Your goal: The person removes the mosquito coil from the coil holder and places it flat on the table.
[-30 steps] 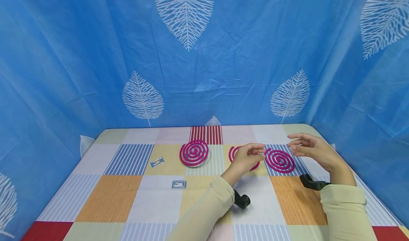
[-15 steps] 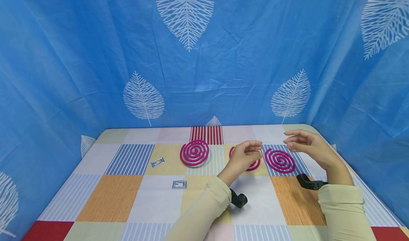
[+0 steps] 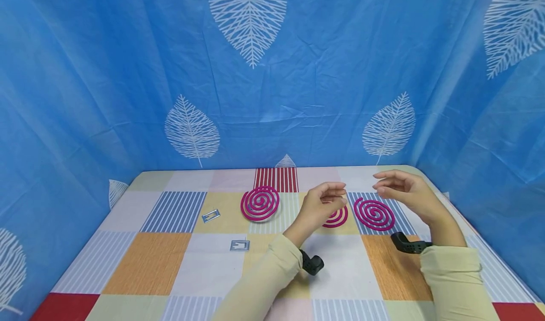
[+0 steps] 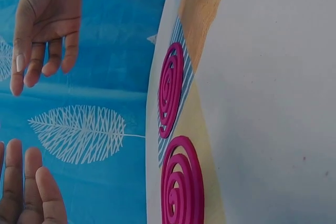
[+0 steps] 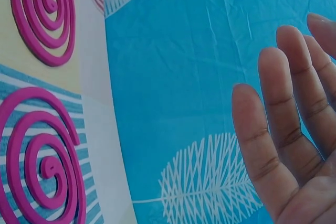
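Three magenta mosquito coils lie flat in a row on the patchwork cloth: a left coil (image 3: 260,202), a middle coil (image 3: 336,225) partly hidden by the hand, and a right coil (image 3: 374,212). My left hand (image 3: 317,208) hovers over the middle coil, fingers loosely bent and holding nothing. Above and behind the right coil, my right hand (image 3: 408,193) hangs in the air with a relaxed curve and nothing in it. The two palms face each other with a gap between. In the right wrist view the right fingers (image 5: 275,103) are seen bare against the blue curtain.
Two small metal coil stands (image 3: 240,245) lie on the left half of the table, the farther stand (image 3: 211,216) tilted at an angle. A blue leaf-print curtain (image 3: 298,132) walls the table's back and sides. Black camera bands (image 3: 312,264) sit on both wrists.
Both hands have drifted slightly left and upward, still holding nothing. More of the middle coil's right side shows, while its left part is now covered. Coils and stands stay put.
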Action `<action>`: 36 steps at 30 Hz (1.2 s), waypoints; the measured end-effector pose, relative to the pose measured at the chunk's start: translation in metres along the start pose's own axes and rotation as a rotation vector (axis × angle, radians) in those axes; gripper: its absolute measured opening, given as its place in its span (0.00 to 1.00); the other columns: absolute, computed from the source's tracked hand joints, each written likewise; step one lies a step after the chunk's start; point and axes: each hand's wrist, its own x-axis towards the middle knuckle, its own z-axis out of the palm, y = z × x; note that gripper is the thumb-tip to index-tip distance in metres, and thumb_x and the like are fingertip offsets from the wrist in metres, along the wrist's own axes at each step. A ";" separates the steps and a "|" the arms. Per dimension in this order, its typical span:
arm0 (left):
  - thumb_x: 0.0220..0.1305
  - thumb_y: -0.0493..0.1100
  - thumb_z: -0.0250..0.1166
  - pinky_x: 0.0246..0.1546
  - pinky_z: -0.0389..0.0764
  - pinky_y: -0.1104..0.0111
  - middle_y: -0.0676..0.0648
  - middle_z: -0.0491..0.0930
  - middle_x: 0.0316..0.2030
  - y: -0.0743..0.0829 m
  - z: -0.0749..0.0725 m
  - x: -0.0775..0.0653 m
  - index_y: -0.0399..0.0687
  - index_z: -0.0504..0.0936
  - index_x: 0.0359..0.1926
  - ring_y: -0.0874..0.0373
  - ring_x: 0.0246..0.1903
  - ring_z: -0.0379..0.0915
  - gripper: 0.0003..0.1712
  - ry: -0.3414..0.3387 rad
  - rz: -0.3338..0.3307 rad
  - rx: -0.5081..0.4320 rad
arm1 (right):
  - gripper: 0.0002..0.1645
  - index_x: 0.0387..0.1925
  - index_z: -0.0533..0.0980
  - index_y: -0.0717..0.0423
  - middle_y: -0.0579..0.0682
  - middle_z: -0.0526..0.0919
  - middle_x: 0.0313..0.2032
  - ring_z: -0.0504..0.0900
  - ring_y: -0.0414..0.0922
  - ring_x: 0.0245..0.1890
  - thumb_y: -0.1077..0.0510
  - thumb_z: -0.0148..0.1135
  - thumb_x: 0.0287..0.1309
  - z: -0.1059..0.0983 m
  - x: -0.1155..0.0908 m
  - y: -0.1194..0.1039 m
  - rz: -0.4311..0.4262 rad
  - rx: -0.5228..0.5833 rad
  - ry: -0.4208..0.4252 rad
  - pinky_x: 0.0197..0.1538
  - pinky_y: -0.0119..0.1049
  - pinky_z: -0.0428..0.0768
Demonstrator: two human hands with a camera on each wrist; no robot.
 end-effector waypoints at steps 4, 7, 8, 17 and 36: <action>0.71 0.33 0.70 0.54 0.81 0.74 0.39 0.87 0.56 0.002 -0.003 -0.001 0.40 0.86 0.62 0.64 0.48 0.82 0.20 0.007 0.005 -0.016 | 0.28 0.55 0.85 0.36 0.36 0.91 0.43 0.89 0.33 0.43 0.73 0.64 0.72 0.004 0.002 -0.003 0.001 -0.022 0.001 0.49 0.24 0.84; 0.71 0.32 0.71 0.55 0.80 0.74 0.37 0.87 0.56 0.001 -0.005 -0.001 0.39 0.86 0.62 0.63 0.49 0.83 0.20 0.013 0.013 -0.016 | 0.27 0.55 0.84 0.37 0.35 0.90 0.43 0.89 0.33 0.43 0.73 0.64 0.72 0.006 0.002 -0.005 0.005 -0.038 0.001 0.49 0.24 0.84; 0.70 0.32 0.71 0.55 0.80 0.74 0.37 0.87 0.56 0.001 -0.006 -0.001 0.39 0.86 0.62 0.62 0.50 0.83 0.20 0.016 0.017 -0.012 | 0.27 0.55 0.84 0.37 0.36 0.90 0.43 0.89 0.33 0.43 0.73 0.64 0.72 0.007 0.002 -0.006 0.006 -0.043 0.001 0.49 0.23 0.83; 0.70 0.34 0.72 0.57 0.80 0.73 0.41 0.89 0.54 0.002 -0.014 -0.005 0.40 0.86 0.62 0.60 0.52 0.84 0.20 0.031 0.043 0.020 | 0.22 0.55 0.85 0.42 0.37 0.91 0.43 0.89 0.34 0.43 0.71 0.66 0.71 0.013 0.004 -0.010 0.019 -0.081 -0.002 0.49 0.24 0.83; 0.70 0.34 0.70 0.60 0.79 0.70 0.37 0.87 0.57 0.012 -0.034 -0.015 0.35 0.83 0.64 0.40 0.58 0.83 0.23 0.012 0.090 0.024 | 0.15 0.56 0.83 0.60 0.36 0.90 0.42 0.88 0.35 0.43 0.72 0.64 0.72 0.029 0.010 -0.011 -0.023 -0.083 -0.058 0.48 0.26 0.85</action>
